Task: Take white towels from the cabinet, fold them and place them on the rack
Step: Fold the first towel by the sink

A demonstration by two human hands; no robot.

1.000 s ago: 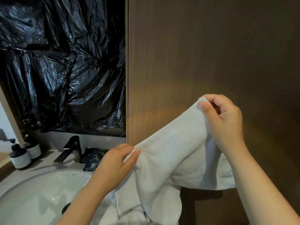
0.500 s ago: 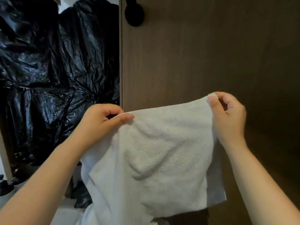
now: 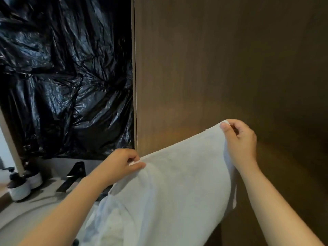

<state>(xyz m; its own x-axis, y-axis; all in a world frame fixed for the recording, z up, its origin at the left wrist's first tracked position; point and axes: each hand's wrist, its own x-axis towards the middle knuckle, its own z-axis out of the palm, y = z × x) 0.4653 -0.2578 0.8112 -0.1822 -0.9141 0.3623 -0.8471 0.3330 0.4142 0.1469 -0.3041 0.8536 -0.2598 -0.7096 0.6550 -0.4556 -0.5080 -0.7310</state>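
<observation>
The white towel (image 3: 177,189) hangs in the air in front of the wooden panel (image 3: 213,68), above the right end of the counter (image 3: 44,197), held by its top edge. The left hand (image 3: 120,164) pinches one upper corner between thumb and curled fingers, and the right hand (image 3: 239,139) pinches the other, higher up, so the top edge slants down to the left. The cloth below is not flat: it bunches and sags at the lower left, close over the sink (image 3: 21,226). That is probably the main risk, since a loose tail could dip into the basin and get wet, or catch on the black tap (image 3: 72,176) at the back edge of the counter. Both grips take only a thin bit of cloth, so a sharp shake might pull a corner free. With the corners at uneven heights, a fold made now would likely come out crooked. The two bottles (image 3: 19,189) at the back left corner look safely out of reach.
</observation>
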